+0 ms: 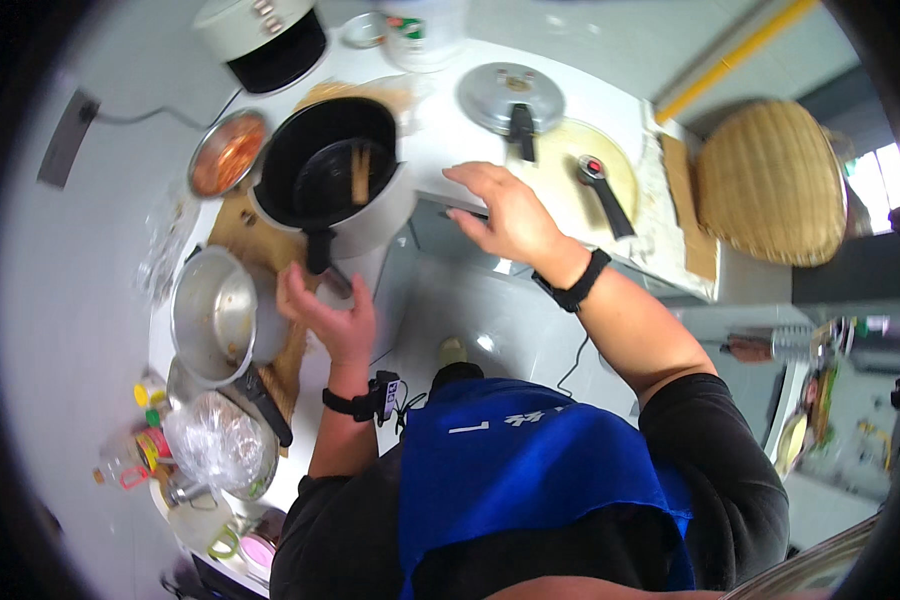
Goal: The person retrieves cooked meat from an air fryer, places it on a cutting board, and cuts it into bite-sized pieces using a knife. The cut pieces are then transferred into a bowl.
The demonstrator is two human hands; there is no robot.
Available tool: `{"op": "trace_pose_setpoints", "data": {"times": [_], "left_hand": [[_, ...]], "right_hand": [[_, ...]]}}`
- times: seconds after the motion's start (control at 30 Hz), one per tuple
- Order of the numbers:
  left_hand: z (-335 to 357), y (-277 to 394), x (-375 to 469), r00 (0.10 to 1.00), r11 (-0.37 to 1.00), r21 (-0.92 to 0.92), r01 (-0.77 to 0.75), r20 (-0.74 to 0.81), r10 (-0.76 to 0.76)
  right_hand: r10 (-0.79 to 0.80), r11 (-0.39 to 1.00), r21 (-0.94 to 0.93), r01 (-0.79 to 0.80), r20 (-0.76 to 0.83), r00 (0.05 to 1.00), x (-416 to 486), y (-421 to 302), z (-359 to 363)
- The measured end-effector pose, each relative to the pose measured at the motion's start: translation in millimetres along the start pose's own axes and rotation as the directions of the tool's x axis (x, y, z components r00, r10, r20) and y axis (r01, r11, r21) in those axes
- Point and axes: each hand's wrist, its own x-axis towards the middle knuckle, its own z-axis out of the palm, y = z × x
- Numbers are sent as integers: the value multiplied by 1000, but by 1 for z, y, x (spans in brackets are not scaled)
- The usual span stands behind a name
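My left hand (328, 309) is just below the black handle of a white pot with a dark interior (379, 221), fingers apart; whether it touches the handle I cannot tell. Inside the pot lies a light brown, stick-like item (360, 176). My right hand (502, 211) hangs in the air right of the pot, fingers spread and holding nothing. Beyond it a metal pressure cooker lid (495, 101) with a black handle rests on the counter. A loose black handle with a red button (606, 196) lies on a round cream board (562, 210). To the left stands an empty-looking aluminium pot (214, 319).
A metal bowl of reddish food (229, 154) sits left of the white pot. A plastic-covered bowl (221, 442), bottles and jars crowd the lower left. A white appliance (259, 37) stands at the back. On the right are a wicker basket (772, 184) and a cardboard strip (686, 210).
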Motion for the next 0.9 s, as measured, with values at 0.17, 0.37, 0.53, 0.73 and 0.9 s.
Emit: {"op": "trace_pose_setpoints", "data": {"times": [0.17, 0.37, 0.53, 0.73, 0.9], "left_hand": [[8, 72, -14, 975, 960, -183, -211, 30, 220], [34, 219, -84, 839, 836, -336, -435, 185, 511], [48, 385, -206, 660, 654, -624, -428, 279, 698], [43, 550, -330, 383, 463, -801, -380, 319, 867], [64, 632, -382, 210, 348, -860, -374, 287, 935]], "right_hand": [[282, 953, -91, -288, -76, 956, -145, -19, -82], [662, 735, -128, -666, -80, 746, -391, -74, -194], [850, 414, -86, -906, -320, 418, -613, -167, -274], [817, 49, 70, -996, -576, 0, -806, -281, -350], [750, -148, 133, -980, -631, -199, -901, -296, -410]]}}
